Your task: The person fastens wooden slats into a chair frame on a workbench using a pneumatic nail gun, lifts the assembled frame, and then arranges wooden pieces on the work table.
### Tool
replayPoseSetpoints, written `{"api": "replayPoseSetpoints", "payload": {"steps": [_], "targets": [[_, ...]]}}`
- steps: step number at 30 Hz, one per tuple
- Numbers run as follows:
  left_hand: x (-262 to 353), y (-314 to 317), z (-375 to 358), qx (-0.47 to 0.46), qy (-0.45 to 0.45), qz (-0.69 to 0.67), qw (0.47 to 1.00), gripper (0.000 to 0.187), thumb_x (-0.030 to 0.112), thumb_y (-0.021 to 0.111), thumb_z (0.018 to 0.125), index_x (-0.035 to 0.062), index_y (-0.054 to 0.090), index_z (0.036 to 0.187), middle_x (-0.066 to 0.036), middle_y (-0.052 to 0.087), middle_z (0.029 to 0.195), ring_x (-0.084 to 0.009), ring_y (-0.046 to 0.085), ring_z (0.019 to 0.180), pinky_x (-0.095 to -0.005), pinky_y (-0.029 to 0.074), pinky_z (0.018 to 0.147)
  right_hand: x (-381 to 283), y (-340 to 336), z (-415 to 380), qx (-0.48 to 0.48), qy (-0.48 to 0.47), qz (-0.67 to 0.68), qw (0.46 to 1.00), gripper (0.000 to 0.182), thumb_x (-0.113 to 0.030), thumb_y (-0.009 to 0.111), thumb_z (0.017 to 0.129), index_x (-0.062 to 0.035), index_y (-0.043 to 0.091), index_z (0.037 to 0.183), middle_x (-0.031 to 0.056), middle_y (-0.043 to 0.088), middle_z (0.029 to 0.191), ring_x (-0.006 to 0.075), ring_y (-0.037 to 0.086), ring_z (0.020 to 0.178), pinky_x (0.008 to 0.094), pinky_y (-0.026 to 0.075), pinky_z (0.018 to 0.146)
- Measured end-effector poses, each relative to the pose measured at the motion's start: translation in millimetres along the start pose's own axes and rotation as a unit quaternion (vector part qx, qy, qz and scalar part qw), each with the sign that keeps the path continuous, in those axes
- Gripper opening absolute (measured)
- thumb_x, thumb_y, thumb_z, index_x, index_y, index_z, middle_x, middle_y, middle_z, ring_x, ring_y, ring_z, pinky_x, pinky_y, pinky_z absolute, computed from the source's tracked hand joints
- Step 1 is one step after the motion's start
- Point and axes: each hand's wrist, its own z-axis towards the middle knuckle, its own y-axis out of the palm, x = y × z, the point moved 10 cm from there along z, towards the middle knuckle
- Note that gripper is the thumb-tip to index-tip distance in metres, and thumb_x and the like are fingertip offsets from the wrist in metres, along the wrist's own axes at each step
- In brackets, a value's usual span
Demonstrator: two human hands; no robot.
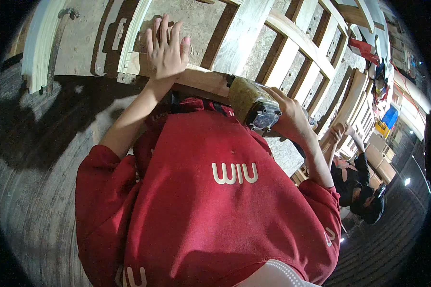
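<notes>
My left hand (pixel 165 51) is spread, palm down, over the near left corner of a wooden frame (pixel 246 36), its wrist crossing the near rail (pixel 201 80). No object shows in its fingers. My right hand (pixel 290 113) is wrapped round a worn, yellowish nail gun (pixel 246 100) with a dark, bolted end cap turned toward me. The tool's front end meets the near rail in this view, close to my red shirt. Part of the grip is hidden behind my fingers.
Beneath the frame lies a scuffed worktable (pixel 203 28). Pale wood strips (pixel 45 43) stand at the left, beside a metal bar (pixel 57 48). Another person (pixel 357 177) works at the right by more slatted wood (pixel 357 103). Farther back are a blue item (pixel 390 116) and cardboard boxes (pixel 379 153).
</notes>
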Motion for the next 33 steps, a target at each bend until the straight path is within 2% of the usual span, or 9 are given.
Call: {"api": "replayPoseSetpoints", "payload": {"steps": [9, 12, 14, 15, 18, 20, 29, 31, 33], "targets": [[6.3, -2.2, 2.8, -0.009, 0.010, 0.015, 1.000, 0.038, 0.030, 0.039, 0.084, 0.0083, 0.042, 0.115, -0.018, 0.032, 0.126, -0.0348, 0.028, 0.119, -0.0491, 0.018, 0.097, 2.7, -9.3, -1.2, 0.024, -0.025, -0.004, 0.999, 0.051, -0.003, 0.060, 0.061, -0.0044, 0.048, 0.110, 0.0135, 0.056, 0.096, 0.0294, 0.058, 0.081, 0.0361, 0.049, 0.071], [6.2, -0.6, 2.4, -0.013, 0.006, 0.017, 1.000, 0.038, 0.030, 0.039, 0.084, 0.0087, 0.042, 0.114, -0.018, 0.032, 0.127, -0.0345, 0.027, 0.119, -0.0493, 0.019, 0.096, 5.4, -12.1, 0.8, 0.008, -0.017, 0.038, 0.999, 0.036, 0.000, 0.057, 0.064, -0.0022, 0.053, 0.100, 0.0113, 0.058, 0.088, 0.0280, 0.059, 0.076, 0.0358, 0.049, 0.065], [3.8, -0.8, 1.3, 0.006, -0.001, -0.001, 1.000, 0.041, 0.037, 0.027, 0.088, 0.0099, 0.040, 0.115, -0.014, 0.033, 0.125, -0.0313, 0.027, 0.119, -0.0488, 0.016, 0.097, 14.4, -10.1, 1.7, -0.018, 0.006, 0.052, 0.998, 0.040, -0.001, 0.060, 0.059, -0.0013, 0.053, 0.099, 0.0124, 0.058, 0.092, 0.0279, 0.059, 0.079, 0.0346, 0.048, 0.069], [3.8, -1.2, 1.0, 0.004, -0.002, 0.000, 1.000, 0.041, 0.037, 0.027, 0.088, 0.0099, 0.040, 0.115, -0.014, 0.033, 0.125, -0.0313, 0.027, 0.119, -0.0488, 0.016, 0.097, 20.8, -5.7, 1.3, -0.044, 0.031, 0.066, 0.996, 0.045, -0.001, 0.063, 0.055, -0.0003, 0.054, 0.099, 0.0135, 0.058, 0.095, 0.0278, 0.059, 0.083, 0.0333, 0.047, 0.073], [3.7, -1.4, 2.4, -0.006, -0.006, -0.004, 1.000, 0.041, 0.037, 0.028, 0.088, 0.0095, 0.040, 0.115, -0.015, 0.033, 0.125, -0.0316, 0.026, 0.119, -0.0488, 0.015, 0.097, 21.6, -6.6, 2.1, -0.038, 0.016, 0.069, 0.997, 0.043, -0.003, 0.066, 0.055, -0.0002, 0.054, 0.096, 0.0127, 0.059, 0.092, 0.0268, 0.059, 0.081, 0.0326, 0.048, 0.072], [4.4, -2.0, 2.8, -0.006, -0.002, 0.002, 1.000, 0.037, 0.032, 0.037, 0.085, 0.0095, 0.041, 0.114, -0.017, 0.033, 0.125, -0.0340, 0.027, 0.119, -0.0487, 0.018, 0.097, 25.9, -4.1, 2.4, -0.049, 0.028, 0.071, 0.996, 0.042, -0.004, 0.066, 0.055, -0.0003, 0.054, 0.095, 0.0126, 0.059, 0.091, 0.0264, 0.060, 0.080, 0.0325, 0.048, 0.071], [4.7, 2.6, 3.8, -0.013, 0.005, 0.011, 1.000, 0.037, 0.032, 0.037, 0.085, 0.0087, 0.042, 0.113, -0.017, 0.034, 0.125, -0.0345, 0.028, 0.118, -0.0486, 0.018, 0.096, 22.0, -5.8, -0.1, -0.031, 0.013, 0.046, 0.998, 0.044, -0.006, 0.067, 0.056, -0.0035, 0.055, 0.098, 0.0116, 0.058, 0.094, 0.0256, 0.060, 0.081, 0.0344, 0.048, 0.073], [6.5, 2.3, 4.9, -0.012, 0.013, 0.013, 1.000, 0.037, 0.033, 0.037, 0.085, 0.0085, 0.042, 0.112, -0.017, 0.034, 0.124, -0.0345, 0.028, 0.118, -0.0487, 0.019, 0.096, 11.3, -12.3, -0.5, 0.008, -0.017, 0.004, 1.000, 0.040, -0.001, 0.062, 0.060, -0.0011, 0.053, 0.099, 0.0107, 0.059, 0.089, 0.0252, 0.060, 0.074, 0.0335, 0.050, 0.065], [10.7, 0.5, 4.0, -0.011, 0.030, 0.011, 0.999, 0.037, 0.033, 0.036, 0.085, 0.0082, 0.043, 0.112, -0.017, 0.034, 0.124, -0.0345, 0.029, 0.117, -0.0488, 0.019, 0.096, 16.9, -5.8, -0.1, -0.023, 0.015, 0.033, 0.999, 0.042, -0.004, 0.063, 0.061, -0.0023, 0.052, 0.102, 0.0107, 0.058, 0.090, 0.0248, 0.060, 0.074, 0.0341, 0.050, 0.067]]}}
